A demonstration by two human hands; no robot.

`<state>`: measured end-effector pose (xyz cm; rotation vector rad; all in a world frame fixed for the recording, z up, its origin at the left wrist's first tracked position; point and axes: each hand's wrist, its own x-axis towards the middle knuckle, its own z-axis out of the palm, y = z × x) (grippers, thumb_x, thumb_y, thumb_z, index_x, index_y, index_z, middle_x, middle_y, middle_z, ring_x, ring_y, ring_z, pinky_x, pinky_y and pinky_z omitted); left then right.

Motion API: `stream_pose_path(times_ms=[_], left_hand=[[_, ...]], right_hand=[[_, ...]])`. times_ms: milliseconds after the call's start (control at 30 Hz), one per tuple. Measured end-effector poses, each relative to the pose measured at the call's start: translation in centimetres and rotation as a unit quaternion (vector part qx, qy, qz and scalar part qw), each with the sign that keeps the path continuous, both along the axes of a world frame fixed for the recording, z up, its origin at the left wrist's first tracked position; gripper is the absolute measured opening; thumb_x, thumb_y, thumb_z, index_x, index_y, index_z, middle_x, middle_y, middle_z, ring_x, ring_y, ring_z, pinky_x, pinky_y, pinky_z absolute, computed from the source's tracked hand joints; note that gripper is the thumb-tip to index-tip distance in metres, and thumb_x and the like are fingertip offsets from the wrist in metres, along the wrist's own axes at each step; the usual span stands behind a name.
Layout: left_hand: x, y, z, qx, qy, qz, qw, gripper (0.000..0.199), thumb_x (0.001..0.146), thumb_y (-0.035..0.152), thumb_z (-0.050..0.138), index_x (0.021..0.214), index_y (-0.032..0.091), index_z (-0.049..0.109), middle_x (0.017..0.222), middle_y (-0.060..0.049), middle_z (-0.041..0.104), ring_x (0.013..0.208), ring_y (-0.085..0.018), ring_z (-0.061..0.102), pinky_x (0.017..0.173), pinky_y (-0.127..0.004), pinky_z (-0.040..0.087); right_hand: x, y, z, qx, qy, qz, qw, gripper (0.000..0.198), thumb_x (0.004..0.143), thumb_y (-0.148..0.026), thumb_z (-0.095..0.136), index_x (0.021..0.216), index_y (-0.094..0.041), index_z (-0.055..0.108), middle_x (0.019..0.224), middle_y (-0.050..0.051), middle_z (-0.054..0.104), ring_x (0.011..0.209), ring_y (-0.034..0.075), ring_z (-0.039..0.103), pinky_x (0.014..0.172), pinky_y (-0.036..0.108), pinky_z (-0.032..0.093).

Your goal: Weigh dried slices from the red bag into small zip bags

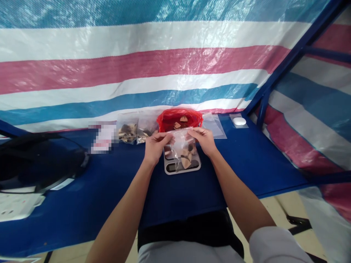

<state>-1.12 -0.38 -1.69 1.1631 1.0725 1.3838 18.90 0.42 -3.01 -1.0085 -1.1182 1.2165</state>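
Observation:
A clear plastic zip bag (pixel 179 144) hangs between my two hands, with several brown and tan dried slices (pixel 187 159) at its bottom. My left hand (pixel 157 145) pinches the bag's upper left edge. At the upper right corner, my right hand (pixel 203 140) grips it between thumb and fingers. Below the bag lies a white digital kitchen scale (pixel 167 171), its plate and display partly covered by the bag. Just behind, a red plastic bag (pixel 162 120) stands open with a few similar slices inside. I cannot tell whether the zip bag touches the scale.
Two filled clear bags (pixel 127 132) lie left of the red bag, beside a blurred-out card (pixel 103 137). Flat clear bags (pixel 216 126) and a white oval object (pixel 239 121) are to the right. A black bag (pixel 41 160) and white power strip (pixel 19 206) occupy the blue table's (pixel 109 197) left.

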Motion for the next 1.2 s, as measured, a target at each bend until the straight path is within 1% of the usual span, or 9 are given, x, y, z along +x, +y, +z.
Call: stream_pose_path(times_ms=[167,267,500,600,700,733,800,933,1200], left_hand=[[0.00,0.08,0.02,0.027,0.011,0.022,0.999,0.028,0.065,0.041,0.088,0.074,0.016,0.080,0.067,-0.005,0.076,0.059,-0.017,0.068,0.065,-0.030,0.058],[-0.05,0.21,-0.14,0.027,0.002,0.035,0.999,0.025,0.066,0.038,0.088,0.076,0.016,0.080,0.069,-0.004,0.076,0.060,-0.016,0.069,0.065,-0.029,0.058],[-0.16,0.34,-0.43,-0.041,-0.053,0.007,0.998,0.027,0.065,0.039,0.089,0.075,0.015,0.079,0.069,-0.004,0.075,0.059,-0.016,0.069,0.054,-0.025,0.053],[-0.14,0.29,-0.38,-0.047,-0.056,0.015,0.997,0.028,0.063,0.038,0.090,0.074,0.015,0.079,0.068,-0.004,0.075,0.059,-0.017,0.069,0.053,-0.025,0.053],[-0.07,0.21,-0.29,-0.039,-0.048,0.023,0.998,0.026,0.063,0.037,0.090,0.074,0.016,0.079,0.068,-0.003,0.075,0.059,-0.016,0.069,0.054,-0.025,0.054],[-0.05,0.19,-0.27,-0.035,-0.045,0.024,0.998,0.026,0.063,0.036,0.090,0.074,0.016,0.079,0.068,-0.003,0.075,0.059,-0.016,0.069,0.055,-0.025,0.055],[-0.02,0.16,-0.24,-0.032,-0.045,0.023,0.998,0.025,0.064,0.036,0.090,0.074,0.016,0.079,0.068,-0.003,0.074,0.059,-0.016,0.069,0.056,-0.026,0.056],[0.02,0.15,-0.20,-0.050,-0.057,0.010,0.997,0.027,0.064,0.038,0.090,0.074,0.016,0.079,0.068,-0.003,0.074,0.060,-0.017,0.069,0.057,-0.027,0.057],[0.43,0.06,0.17,-0.029,-0.077,-0.005,0.997,0.024,0.063,0.036,0.089,0.072,0.017,0.078,0.067,-0.003,0.074,0.060,-0.015,0.067,0.066,-0.029,0.058]], right_hand=[[-0.24,-0.23,0.29,-0.011,0.013,-0.005,1.000,0.033,0.067,-0.050,0.084,0.076,-0.019,0.076,0.068,0.003,0.075,0.056,0.017,0.067,0.053,0.029,0.056],[-0.35,-0.32,0.49,-0.002,0.012,-0.022,1.000,0.033,0.064,-0.049,0.085,0.074,-0.019,0.076,0.066,0.004,0.075,0.058,0.018,0.068,0.054,0.030,0.057],[-0.26,-0.15,0.05,-0.007,0.015,-0.042,0.999,0.032,0.068,-0.049,0.084,0.078,-0.020,0.076,0.070,0.003,0.076,0.060,0.018,0.070,0.053,0.027,0.056],[-0.31,-0.27,0.13,-0.018,0.009,-0.035,0.999,0.034,0.069,-0.052,0.083,0.079,-0.020,0.075,0.072,0.003,0.076,0.057,0.017,0.069,0.043,0.023,0.050],[-0.44,-0.44,0.24,-0.026,-0.006,-0.006,1.000,0.037,0.070,-0.056,0.081,0.076,-0.019,0.074,0.074,0.004,0.076,0.052,0.016,0.066,0.034,0.021,0.040],[-0.46,-0.46,0.23,-0.025,-0.010,0.002,1.000,0.037,0.071,-0.056,0.080,0.075,-0.020,0.074,0.073,0.004,0.076,0.051,0.016,0.066,0.033,0.021,0.039],[-0.45,-0.44,0.11,-0.015,-0.013,0.003,1.000,0.035,0.072,-0.054,0.080,0.076,-0.020,0.075,0.073,0.003,0.076,0.053,0.016,0.066,0.036,0.022,0.043],[-0.26,-0.24,-0.06,0.017,-0.006,-0.025,1.000,0.028,0.074,-0.049,0.081,0.076,-0.021,0.078,0.073,0.003,0.076,0.060,0.018,0.069,0.050,0.028,0.056],[-0.25,-0.34,0.34,0.031,-0.034,-0.026,0.999,0.030,0.071,-0.050,0.081,0.071,-0.021,0.079,0.069,0.002,0.076,0.064,0.017,0.069,0.061,0.030,0.059]])
